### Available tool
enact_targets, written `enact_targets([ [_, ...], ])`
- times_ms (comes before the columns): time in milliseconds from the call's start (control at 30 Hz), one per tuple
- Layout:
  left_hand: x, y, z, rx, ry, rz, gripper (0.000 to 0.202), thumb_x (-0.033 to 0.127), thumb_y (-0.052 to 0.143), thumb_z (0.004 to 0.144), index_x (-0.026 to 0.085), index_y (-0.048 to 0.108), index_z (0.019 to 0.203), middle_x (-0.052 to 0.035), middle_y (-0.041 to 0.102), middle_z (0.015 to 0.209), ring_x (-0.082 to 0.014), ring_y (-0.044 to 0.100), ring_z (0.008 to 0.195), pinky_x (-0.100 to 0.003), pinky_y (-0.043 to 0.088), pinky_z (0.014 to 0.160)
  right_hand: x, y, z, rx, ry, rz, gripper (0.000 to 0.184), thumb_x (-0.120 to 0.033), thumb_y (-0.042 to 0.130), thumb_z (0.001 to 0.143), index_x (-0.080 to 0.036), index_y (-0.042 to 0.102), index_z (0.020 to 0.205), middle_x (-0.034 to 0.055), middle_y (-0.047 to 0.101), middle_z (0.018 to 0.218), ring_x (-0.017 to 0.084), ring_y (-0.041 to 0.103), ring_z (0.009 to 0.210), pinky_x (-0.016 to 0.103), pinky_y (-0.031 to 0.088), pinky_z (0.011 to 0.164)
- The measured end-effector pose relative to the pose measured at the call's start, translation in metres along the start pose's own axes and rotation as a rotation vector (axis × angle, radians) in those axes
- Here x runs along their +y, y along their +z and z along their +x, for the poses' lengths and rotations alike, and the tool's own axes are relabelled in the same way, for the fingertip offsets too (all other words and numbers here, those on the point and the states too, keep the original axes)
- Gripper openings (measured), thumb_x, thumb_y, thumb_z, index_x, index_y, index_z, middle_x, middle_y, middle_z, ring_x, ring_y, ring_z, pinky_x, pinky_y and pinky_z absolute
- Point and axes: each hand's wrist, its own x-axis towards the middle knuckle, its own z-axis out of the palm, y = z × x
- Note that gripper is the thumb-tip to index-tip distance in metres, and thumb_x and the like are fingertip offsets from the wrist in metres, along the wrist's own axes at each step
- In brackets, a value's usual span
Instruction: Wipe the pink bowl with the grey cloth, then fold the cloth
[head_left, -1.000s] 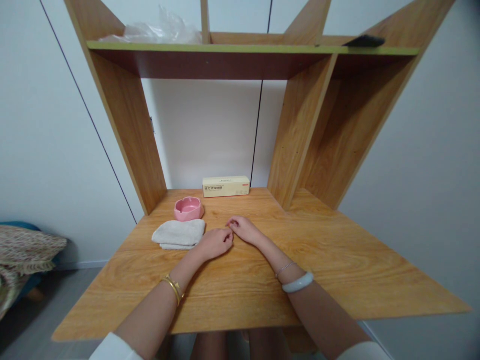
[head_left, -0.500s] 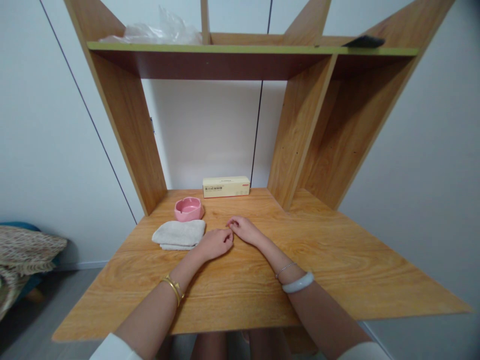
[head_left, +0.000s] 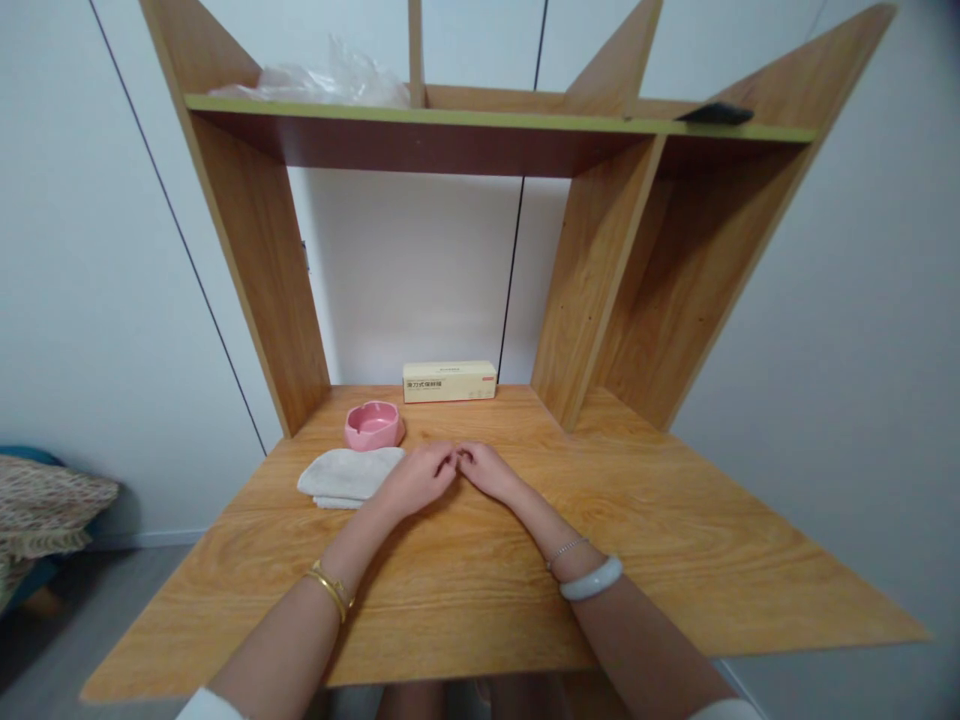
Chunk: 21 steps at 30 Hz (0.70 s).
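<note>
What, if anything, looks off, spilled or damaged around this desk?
No spill or damage visible. Only mildly untidy: crumpled clear plastic lies loose on the left end of the upper shelf, unlike the neatly folded cloth on the desk.

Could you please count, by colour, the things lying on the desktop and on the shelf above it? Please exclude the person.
Pink: 1, the notched ashtray
Light grey: 1, the folded cloth
Cream: 1, the cling-film box
Clear: 1, the heap of crumpled plastic
Black: 1, the flat object
Total: 5
Whether the left hand or right hand pinches something small, I cannot tell.
</note>
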Motion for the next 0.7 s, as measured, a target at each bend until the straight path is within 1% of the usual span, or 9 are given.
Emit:
enact_targets([
  [100, -0.013, -0.021, 0.001, 0.247, -0.082, -0.009, 0.015, 0.016, 0.036, 0.077, 0.019, 0.05, 0.072, -0.0042, 0.062, 0.076, -0.0161, 0.056, 0.074, -0.026, 0.042, 0.071, -0.011, 0.002, -0.001, -0.015, 0.04, -0.058, 0.024, -0.028, 0.05, 0.084, -0.015, 0.066, 0.072, 0.001, 0.062, 0.064, 0.012, 0.051, 0.058, 0.021, 0.033, 0.054],
  [133, -0.019, -0.028, 0.001, 0.307, -0.114, -0.009, 0.015, 0.017, 0.036, 0.078, 0.019, 0.05, 0.072, -0.004, 0.062, 0.077, -0.0163, 0.056, 0.075, -0.027, 0.043, 0.073, -0.017, 0.004, -0.001, -0.022, 0.064, -0.085, 0.028, -0.033, 0.05, 0.085, -0.015, 0.066, 0.071, 0.0011, 0.062, 0.063, 0.012, 0.051, 0.057, 0.021, 0.032, 0.053],
  [200, -0.032, -0.041, 0.0, 0.419, -0.211, -0.007, 0.016, 0.017, 0.036, 0.078, 0.02, 0.05, 0.072, -0.0033, 0.062, 0.079, -0.0168, 0.056, 0.079, -0.029, 0.043, 0.08, -0.033, 0.012, 0.0, -0.046, 0.106, -0.143, 0.036, -0.043, 0.049, 0.085, -0.017, 0.066, 0.066, 0.0011, 0.061, 0.059, 0.012, 0.05, 0.054, 0.022, 0.029, 0.05],
  [300, -0.051, -0.052, -0.004, 0.532, -0.391, -0.036, 0.017, 0.02, 0.035, 0.078, 0.02, 0.052, 0.075, -0.0028, 0.06, 0.078, -0.0175, 0.057, 0.08, -0.03, 0.044, 0.082, -0.061, 0.029, 0.005, -0.101, 0.127, -0.221, 0.05, -0.06, 0.047, 0.08, -0.018, 0.062, 0.057, 0.0018, 0.058, 0.053, 0.012, 0.05, 0.051, 0.023, 0.028, 0.047],
  [367, -0.062, -0.056, -0.007, 0.615, -0.461, -0.045, 0.02, 0.02, 0.035, 0.078, 0.019, 0.055, 0.08, -0.0046, 0.06, 0.084, -0.0187, 0.057, 0.086, -0.032, 0.045, 0.085, -0.077, 0.04, 0.009, -0.136, 0.129, -0.257, 0.049, -0.061, 0.05, 0.078, -0.019, 0.062, 0.057, 0.0018, 0.058, 0.055, 0.013, 0.051, 0.053, 0.023, 0.028, 0.046],
  [467, -0.072, -0.059, -0.012, 0.717, -0.561, -0.036, 0.028, 0.023, 0.037, 0.078, 0.017, 0.058, 0.096, -0.0098, 0.053, 0.107, -0.0223, 0.056, 0.099, -0.036, 0.044, 0.091, -0.085, 0.043, 0.014, -0.154, 0.152, -0.286, 0.029, -0.046, 0.061, 0.072, -0.019, 0.063, 0.06, 0.0008, 0.06, 0.058, 0.014, 0.052, 0.055, 0.022, 0.028, 0.045],
  [567, -0.076, -0.06, -0.015, 0.694, -0.703, -0.053, 0.037, 0.029, 0.038, 0.08, 0.017, 0.054, 0.111, -0.0127, 0.044, 0.122, -0.0262, 0.053, 0.109, -0.04, 0.042, 0.094, -0.069, 0.021, 0.016, -0.161, 0.19, -0.269, 0.021, -0.034, 0.065, 0.066, -0.019, 0.058, 0.053, -0.0003, 0.055, 0.052, 0.013, 0.049, 0.049, 0.022, 0.027, 0.042],
  [633, -0.079, -0.059, -0.015, 0.628, -0.795, -0.077, 0.041, 0.034, 0.037, 0.082, 0.016, 0.051, 0.116, -0.0148, 0.042, 0.126, -0.0285, 0.052, 0.112, -0.043, 0.041, 0.095, -0.048, -0.007, 0.014, -0.147, 0.293, -0.299, 0.024, -0.028, 0.066, 0.064, -0.019, 0.054, 0.045, -0.0007, 0.052, 0.046, 0.012, 0.048, 0.046, 0.022, 0.028, 0.042],
  [700, -0.083, -0.057, -0.014, 0.551, -0.861, -0.102, 0.045, 0.038, 0.036, 0.083, 0.014, 0.048, 0.119, -0.0176, 0.041, 0.128, -0.0302, 0.051, 0.115, -0.044, 0.04, 0.096, -0.024, -0.039, 0.01, -0.108, 0.343, -0.34, 0.024, -0.021, 0.065, 0.062, -0.019, 0.052, 0.043, -0.0001, 0.051, 0.044, 0.014, 0.05, 0.047, 0.023, 0.031, 0.044],
])
